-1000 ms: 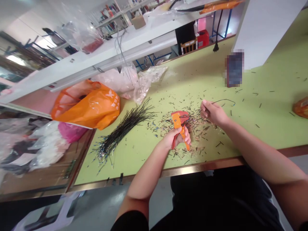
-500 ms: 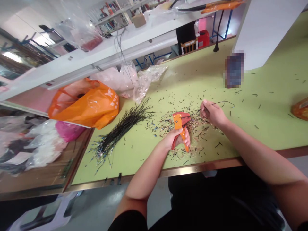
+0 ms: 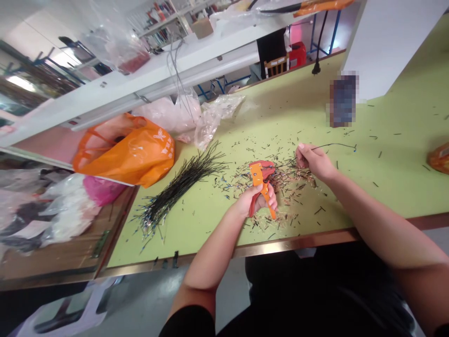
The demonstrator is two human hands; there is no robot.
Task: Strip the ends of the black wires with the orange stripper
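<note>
My left hand [image 3: 260,199] is closed round the handles of an orange and red wire stripper [image 3: 258,174], whose red jaws point right. In my right hand [image 3: 314,160] a thin black wire [image 3: 335,144] is pinched; one part runs left to the tool's jaws, the other trails right and ends in a small blue tip. Short wire offcuts [image 3: 287,185] lie scattered on the green tabletop under and around both hands. Left of the tool lies a large bundle of black wires [image 3: 182,185], with blue and bare ends at its lower left.
An orange bag [image 3: 140,150] and clear plastic bags [image 3: 213,117] lie at the back left. A pixelated dark object [image 3: 343,100] stands by a white pillar [image 3: 389,47]. Another orange item [image 3: 440,158] is at the right edge. A black plug [image 3: 316,68] hangs at the table's far edge.
My right hand has shifted slightly right, and the wire's free end reaches farther right. The tool in my left hand has tilted a little and moved slightly left.
</note>
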